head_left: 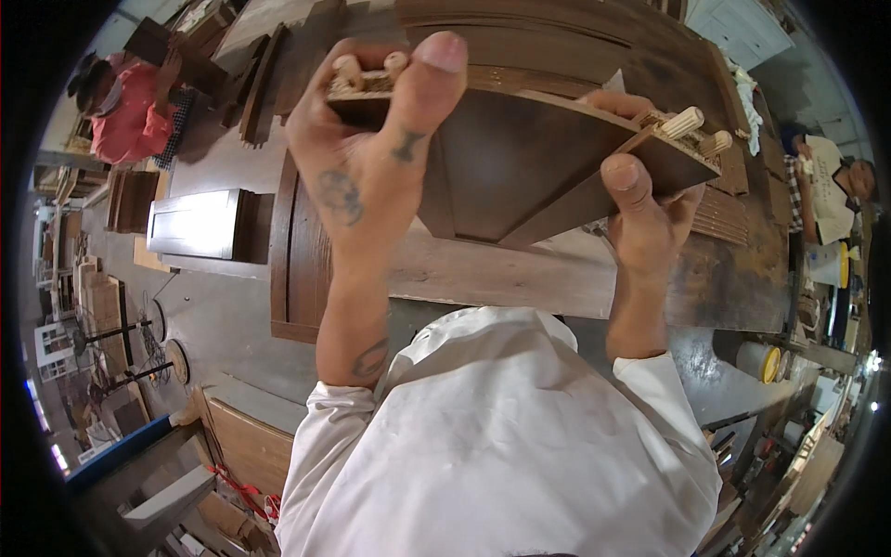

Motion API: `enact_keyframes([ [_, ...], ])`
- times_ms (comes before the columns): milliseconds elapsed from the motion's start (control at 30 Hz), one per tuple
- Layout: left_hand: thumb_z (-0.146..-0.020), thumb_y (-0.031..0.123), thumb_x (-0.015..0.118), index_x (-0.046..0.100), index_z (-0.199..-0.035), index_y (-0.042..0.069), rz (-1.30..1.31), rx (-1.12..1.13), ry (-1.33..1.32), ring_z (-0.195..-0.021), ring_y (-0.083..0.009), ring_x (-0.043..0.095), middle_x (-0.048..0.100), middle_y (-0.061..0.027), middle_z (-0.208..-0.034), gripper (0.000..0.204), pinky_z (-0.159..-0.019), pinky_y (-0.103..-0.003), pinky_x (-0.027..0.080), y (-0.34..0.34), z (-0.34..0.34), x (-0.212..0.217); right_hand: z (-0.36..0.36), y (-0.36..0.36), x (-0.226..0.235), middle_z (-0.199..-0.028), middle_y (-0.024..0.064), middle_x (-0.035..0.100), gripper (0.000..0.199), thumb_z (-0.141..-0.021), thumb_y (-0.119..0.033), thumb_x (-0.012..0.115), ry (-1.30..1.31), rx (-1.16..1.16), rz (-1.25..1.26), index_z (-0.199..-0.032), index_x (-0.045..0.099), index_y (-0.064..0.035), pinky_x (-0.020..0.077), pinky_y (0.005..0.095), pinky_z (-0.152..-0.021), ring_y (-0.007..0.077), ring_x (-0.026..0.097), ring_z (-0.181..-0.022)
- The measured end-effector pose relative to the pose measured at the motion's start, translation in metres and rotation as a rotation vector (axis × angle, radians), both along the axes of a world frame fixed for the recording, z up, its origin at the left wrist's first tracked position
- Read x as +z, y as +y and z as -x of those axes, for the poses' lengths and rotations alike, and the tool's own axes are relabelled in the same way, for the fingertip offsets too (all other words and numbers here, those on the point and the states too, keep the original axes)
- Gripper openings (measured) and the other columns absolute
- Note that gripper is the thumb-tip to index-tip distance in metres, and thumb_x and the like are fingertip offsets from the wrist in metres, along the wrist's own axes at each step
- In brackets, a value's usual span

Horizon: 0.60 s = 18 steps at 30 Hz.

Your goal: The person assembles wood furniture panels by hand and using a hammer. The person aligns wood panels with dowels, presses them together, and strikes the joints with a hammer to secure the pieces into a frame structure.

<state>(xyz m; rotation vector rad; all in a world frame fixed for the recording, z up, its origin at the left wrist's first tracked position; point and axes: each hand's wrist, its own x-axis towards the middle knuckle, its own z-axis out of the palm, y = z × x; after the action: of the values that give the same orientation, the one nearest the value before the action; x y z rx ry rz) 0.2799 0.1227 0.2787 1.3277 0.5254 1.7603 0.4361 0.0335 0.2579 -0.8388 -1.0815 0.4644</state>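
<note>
Between my two hands, a dark brown wooden panel (520, 162) is held tilted above the workbench. Pale fluted dowels (684, 123) stick out of its right end, and more dowels (347, 70) show at the left end. My left hand (367, 139) wraps the left end, its thumb across the edge near the dowels. At the other end my right hand (645, 209) grips the panel, thumb on the near face and fingers behind it. The palms hide part of both ends.
Under the panel lies a workbench (501, 269) with dark boards (302, 251) on it. Stacked panels (195, 223) stand at the left. A person in a pink top (135, 116) is at the far left, and another person in a light shirt (826, 186) at the right.
</note>
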Motion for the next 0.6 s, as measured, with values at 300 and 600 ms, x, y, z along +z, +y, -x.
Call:
enact_keyframes([
  [300,-0.078,0.025,0.080,0.055,-0.072,0.005,0.048,-0.061,0.043,-0.062,-0.0018,0.043,0.053,0.0070,-0.070,0.033,-0.058,-0.015,0.035,0.012,-0.003,0.003,-0.003,-0.004,0.008,-0.085,-0.0013,0.064,0.037,-0.080,-0.033,0.078,-0.115,-0.076,0.189,-0.097,0.066,-0.0019,0.0454,0.0212,-0.070,0.0076,0.056,-0.076],
  [600,-0.089,0.028,0.068,0.056,-0.074,0.004,0.086,0.059,0.340,-0.059,-0.0032,0.039,0.046,0.0064,-0.062,0.031,-0.051,-0.022,0.029,0.036,-0.011,0.001,-0.008,0.032,0.056,-0.073,0.0029,0.062,0.030,-0.095,-0.023,0.057,-0.143,-0.144,0.006,-0.079,0.063,0.0010,0.0441,0.0229,-0.065,0.0084,0.057,-0.068],
])
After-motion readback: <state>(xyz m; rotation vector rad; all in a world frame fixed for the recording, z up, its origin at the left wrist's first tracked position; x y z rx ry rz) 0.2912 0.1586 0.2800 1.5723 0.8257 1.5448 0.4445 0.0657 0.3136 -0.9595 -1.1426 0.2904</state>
